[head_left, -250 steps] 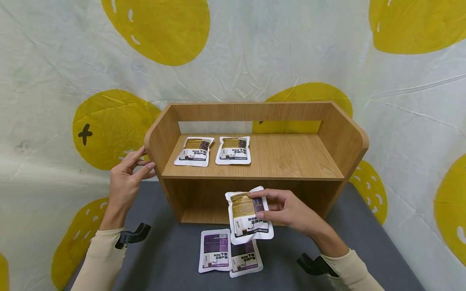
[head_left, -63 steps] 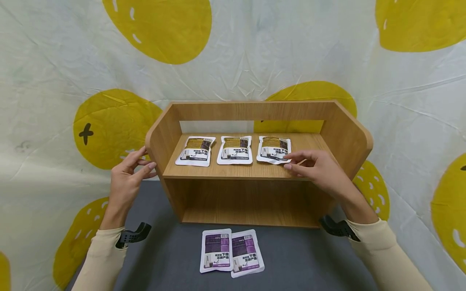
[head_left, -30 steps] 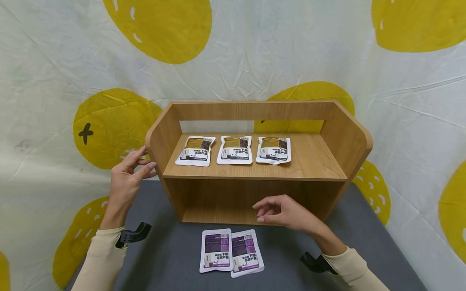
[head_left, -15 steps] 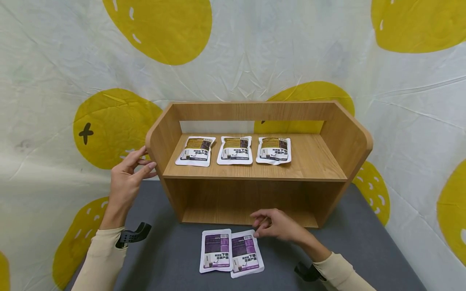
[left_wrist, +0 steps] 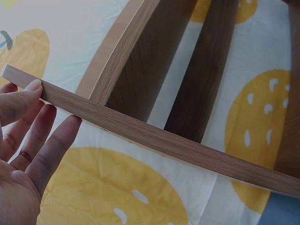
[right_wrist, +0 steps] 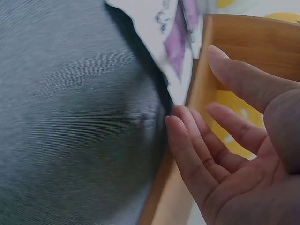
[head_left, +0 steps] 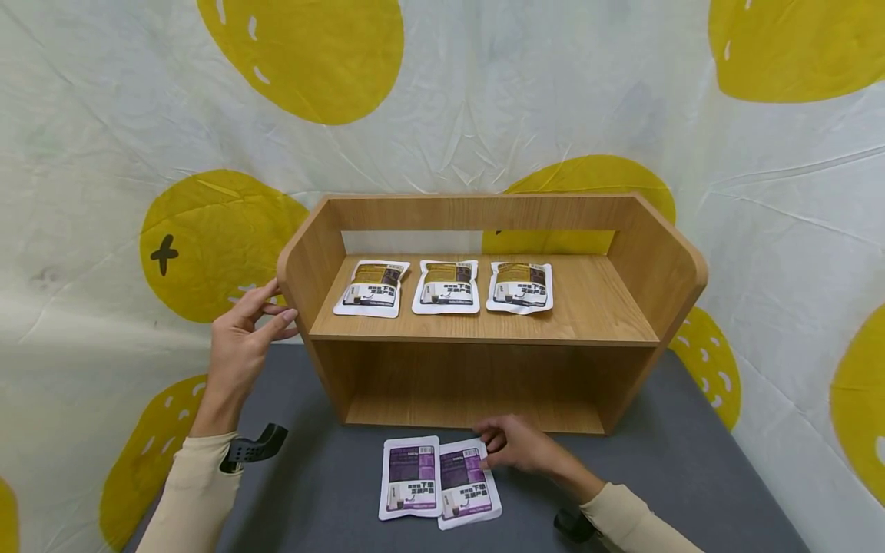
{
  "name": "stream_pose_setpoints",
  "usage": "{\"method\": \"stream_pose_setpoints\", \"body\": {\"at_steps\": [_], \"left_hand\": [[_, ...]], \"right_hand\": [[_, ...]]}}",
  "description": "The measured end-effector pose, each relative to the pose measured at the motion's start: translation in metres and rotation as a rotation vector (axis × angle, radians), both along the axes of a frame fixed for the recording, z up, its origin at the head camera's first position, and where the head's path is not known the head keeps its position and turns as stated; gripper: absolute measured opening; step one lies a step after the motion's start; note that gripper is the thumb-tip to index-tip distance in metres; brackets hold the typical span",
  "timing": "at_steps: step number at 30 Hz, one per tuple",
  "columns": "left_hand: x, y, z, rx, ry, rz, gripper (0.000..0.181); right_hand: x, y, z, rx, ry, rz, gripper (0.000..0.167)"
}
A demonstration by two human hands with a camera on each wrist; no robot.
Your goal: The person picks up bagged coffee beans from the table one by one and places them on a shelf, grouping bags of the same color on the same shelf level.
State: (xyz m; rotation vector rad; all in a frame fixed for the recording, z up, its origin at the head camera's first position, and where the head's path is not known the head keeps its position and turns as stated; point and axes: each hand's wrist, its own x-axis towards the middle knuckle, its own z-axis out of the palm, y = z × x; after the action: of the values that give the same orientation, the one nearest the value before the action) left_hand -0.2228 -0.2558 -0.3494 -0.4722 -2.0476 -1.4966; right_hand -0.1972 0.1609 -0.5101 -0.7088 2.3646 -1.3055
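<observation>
My left hand [head_left: 238, 338] pinches the left side panel of a two-tier wooden shelf [head_left: 484, 329]; in the left wrist view thumb and fingers [left_wrist: 51, 140] lie on either side of the panel's edge. My right hand [head_left: 522, 447] is at the top right corner of a white pouch with a purple label [head_left: 465, 480]. In the right wrist view its fingers are loosely bent, thumb apart, near that pouch's corner [right_wrist: 174, 89]. A second purple-labelled pouch [head_left: 410, 478] overlaps it on the left.
Three gold-labelled pouches, left [head_left: 372, 289], middle [head_left: 446, 287] and right [head_left: 520, 288], lie in a row on the upper tier. The shelf stands on a dark grey table [head_left: 311, 476]. Behind hangs a pale curtain [head_left: 442, 92] with yellow fruit shapes.
The right hand set the third gold-labelled pouch on the upper tier, let go and came down to the right purple-labelled pouch. The left hand has stayed at the shelf's side.
</observation>
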Motion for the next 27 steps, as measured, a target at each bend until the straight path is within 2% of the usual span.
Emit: {"method": "stream_pose_setpoints", "body": {"at_steps": [4,11,19,24,27], "left_hand": [[0.000,0.000,-0.001,0.003,0.003,-0.003,0.057],[0.000,0.000,0.000,0.011,0.001,-0.007,0.057],[0.000,0.001,0.002,0.006,-0.002,0.005,0.056],[0.001,0.001,0.001,0.017,-0.002,-0.009,0.056],[0.001,0.000,0.001,0.026,-0.002,-0.019,0.056]], "right_hand": [[0.003,-0.004,-0.006,0.043,0.027,-0.038,0.053],[0.011,-0.012,-0.015,0.160,0.151,-0.140,0.062],[0.028,-0.025,-0.017,0.267,0.089,-0.250,0.094],[0.035,-0.027,-0.021,0.218,0.107,-0.279,0.093],[0.036,-0.024,-0.023,0.142,0.073,-0.269,0.089]]}}
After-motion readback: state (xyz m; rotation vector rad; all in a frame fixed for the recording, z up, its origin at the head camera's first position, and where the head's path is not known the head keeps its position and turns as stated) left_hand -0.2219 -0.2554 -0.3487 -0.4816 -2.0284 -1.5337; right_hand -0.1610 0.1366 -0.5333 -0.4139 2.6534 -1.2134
